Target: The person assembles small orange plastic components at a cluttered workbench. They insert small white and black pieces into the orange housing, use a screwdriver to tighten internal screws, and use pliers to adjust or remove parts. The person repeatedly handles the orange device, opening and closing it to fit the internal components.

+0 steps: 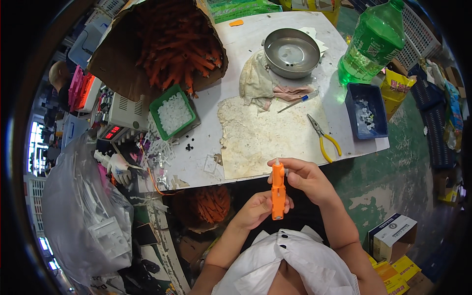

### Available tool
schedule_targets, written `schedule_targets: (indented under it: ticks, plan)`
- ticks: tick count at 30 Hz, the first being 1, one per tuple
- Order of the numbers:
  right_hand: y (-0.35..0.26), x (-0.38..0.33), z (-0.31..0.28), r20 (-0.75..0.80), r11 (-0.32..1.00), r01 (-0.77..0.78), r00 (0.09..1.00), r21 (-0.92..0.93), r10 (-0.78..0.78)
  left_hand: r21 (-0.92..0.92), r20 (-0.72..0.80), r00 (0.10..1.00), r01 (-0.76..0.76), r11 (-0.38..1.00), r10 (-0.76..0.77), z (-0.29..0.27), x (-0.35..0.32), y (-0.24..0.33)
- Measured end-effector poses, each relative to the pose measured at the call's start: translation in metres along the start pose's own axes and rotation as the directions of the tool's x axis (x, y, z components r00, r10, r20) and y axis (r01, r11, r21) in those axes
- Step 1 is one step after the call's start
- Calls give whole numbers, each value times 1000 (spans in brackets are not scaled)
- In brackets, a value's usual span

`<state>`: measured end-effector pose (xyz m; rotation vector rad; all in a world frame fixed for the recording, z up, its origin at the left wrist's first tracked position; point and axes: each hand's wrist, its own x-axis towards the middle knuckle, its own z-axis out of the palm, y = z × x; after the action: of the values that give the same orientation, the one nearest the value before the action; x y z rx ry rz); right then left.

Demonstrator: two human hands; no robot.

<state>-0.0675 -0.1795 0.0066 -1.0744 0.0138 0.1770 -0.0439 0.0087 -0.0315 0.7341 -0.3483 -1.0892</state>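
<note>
Just off the table's near edge, I hold an orange plastic casing (279, 196) upright, with a small whitish tip at its top. My left hand (256, 209) is closed round its lower part. My right hand (309, 181) grips the upper part, its fingers at a small greyish piece on the side. Fingers hide some of the casing, and its exact kind is unclear. Yellow-handled pliers (322, 137) lie on the table ahead of my right hand, on a stained paper sheet (260, 142).
A cardboard box (115, 59) of orange parts and a green bin (172, 113) of white pieces stand left. Behind the sheet are a cloth (256, 81), a screwdriver (297, 102) and a metal bowl (291, 53). A green bottle (373, 42) and blue bin (366, 113) stand right.
</note>
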Motion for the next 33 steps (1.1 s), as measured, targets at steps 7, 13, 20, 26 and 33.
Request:
schedule_targets:
  ticks: [7,13,20,26,33]
  plan:
    - [-2,-2,-3,267,942,-242,947,234,177,-369,166,985,9,929,56,0,3,-6]
    - [23,-3,-5,328,881,-236,939,409,100,-464,138,988,10,886,62,13,7,-8]
    - [25,-5,-1,255,802,-259,957,539,138,-489,162,986,47,871,37,9,5,-11]
    - [27,-10,6,223,803,-257,962,537,158,-503,106,994,60,862,-8,22,0,-7]
    - [12,-15,7,-113,983,62,993,173,-43,-342,59,997,-34,939,57,11,5,5]
